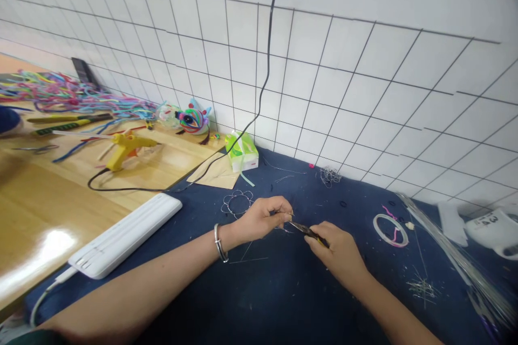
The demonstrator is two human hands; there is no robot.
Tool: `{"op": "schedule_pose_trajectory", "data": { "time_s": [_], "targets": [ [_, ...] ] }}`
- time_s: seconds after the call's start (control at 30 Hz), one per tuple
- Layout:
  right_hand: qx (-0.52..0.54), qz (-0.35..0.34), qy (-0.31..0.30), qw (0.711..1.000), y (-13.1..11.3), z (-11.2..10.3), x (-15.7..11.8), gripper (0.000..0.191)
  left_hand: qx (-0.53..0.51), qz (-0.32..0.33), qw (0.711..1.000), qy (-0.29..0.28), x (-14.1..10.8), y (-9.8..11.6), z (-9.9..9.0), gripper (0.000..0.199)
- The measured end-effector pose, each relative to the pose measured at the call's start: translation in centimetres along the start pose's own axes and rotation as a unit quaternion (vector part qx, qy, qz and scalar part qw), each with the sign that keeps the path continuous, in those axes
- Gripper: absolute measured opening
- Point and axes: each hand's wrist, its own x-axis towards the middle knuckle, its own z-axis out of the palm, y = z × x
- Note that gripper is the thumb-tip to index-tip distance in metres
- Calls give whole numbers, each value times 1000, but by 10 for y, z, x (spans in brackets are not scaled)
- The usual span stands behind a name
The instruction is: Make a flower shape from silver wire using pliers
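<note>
My left hand [269, 216] pinches a thin wire [290, 214] between thumb and fingers near the middle of the view. From the right, my right hand [334, 248] is closed round the handles of dark-jawed pliers [301, 227], whose tips touch or nearly touch the wire at my left fingertips. A wire flower shape with looped petals [237, 204] lies on the dark blue cloth [259, 302], just behind my left wrist. Loose straight wires lie on the cloth below my left hand.
A white power bank [127, 234] with a cable lies at left. Behind it are a yellow glue gun [125, 150] and a green tissue box [243, 152]. At right are a tape ring [390, 230], wire bundles and a white cup [496, 232].
</note>
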Motion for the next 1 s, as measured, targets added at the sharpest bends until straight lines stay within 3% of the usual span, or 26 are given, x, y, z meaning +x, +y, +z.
{"op": "schedule_pose_trajectory", "data": {
  "time_s": [0.27,0.43,0.67,0.9,1.0],
  "targets": [
    [-86,-60,127,986,4,7,-4,15,-118,-34,992,-24,3,0,0,11],
    [-114,-71,124,983,5,6,-3,16,-117,-70,990,-26,4,-2,1,12],
    [-12,-24,71,997,7,8,-1,12,-87,-89,992,-25,4,-3,1,14],
    [-59,-44,113,991,8,12,-3,13,-46,-108,993,-18,4,-3,3,13],
    [-34,-33,105,993,8,12,-3,12,-28,-107,994,-16,5,-3,3,14]
  ]
}}
